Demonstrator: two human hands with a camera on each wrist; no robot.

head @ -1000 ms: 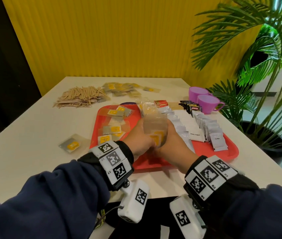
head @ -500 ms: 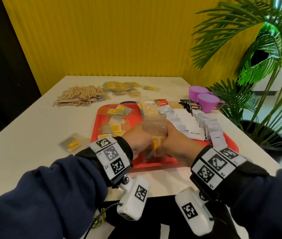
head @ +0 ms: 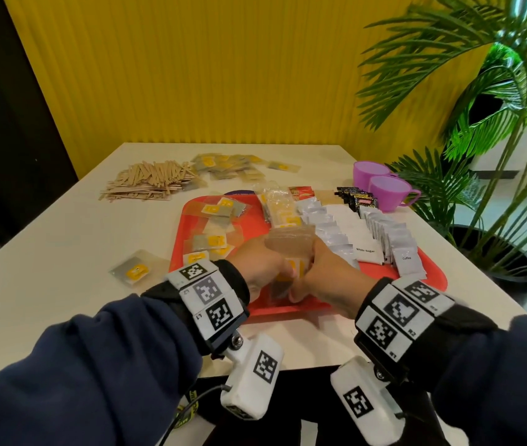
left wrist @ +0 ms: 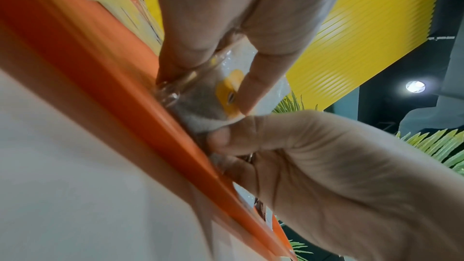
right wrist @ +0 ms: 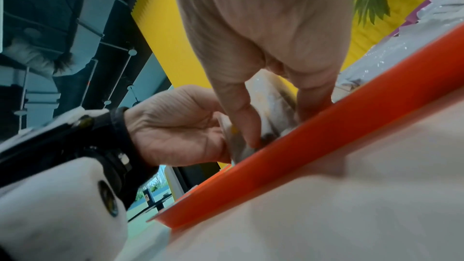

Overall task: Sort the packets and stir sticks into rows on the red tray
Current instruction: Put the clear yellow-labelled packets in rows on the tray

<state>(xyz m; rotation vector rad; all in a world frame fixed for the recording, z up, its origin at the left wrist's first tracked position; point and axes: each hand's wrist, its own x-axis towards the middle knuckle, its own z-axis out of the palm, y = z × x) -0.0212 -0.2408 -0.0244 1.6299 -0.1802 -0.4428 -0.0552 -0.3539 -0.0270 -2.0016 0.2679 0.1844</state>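
Where the near edge of the red tray (head: 429,286) meets the white table (head: 62,252), both hands close on one small stack of clear tea-bag packets (head: 289,252) with yellow tags, standing it on edge on the tray floor. From the left, the left hand (head: 260,265) pinches the stack between thumb and curled fingers; from the right, the right hand (head: 326,278) does the same, its thumb pressing low on the near face. In the left wrist view a fingertip rests against the yellow tag of the outermost packet (left wrist: 220,94), and the stack's lower edge touches the tray rim (left wrist: 125,94). The right wrist view shows the packets (right wrist: 271,102) squeezed between the right thumb and fingers, just inside the rim.

Farther along the tray's middle, a row of like packets (head: 280,207) runs away from the hands. Left of it, loose tea-bag packets (head: 210,239) lie scattered on the tray. Right of it stand overlapping rows of white sachets (head: 330,233), among them one marked White Sugar (head: 365,251) and one marked Coffee (head: 407,259).

Off the tray, a single tea-bag packet (head: 133,270) lies on the table to the left. At the far left sits a heap of wooden stir sticks (head: 149,181), with another pile of tea-bag packets (head: 233,167) just beside it. Dark sachets (head: 357,197) and two purple cups (head: 384,188) stand at the far right, near a potted palm (head: 481,140).
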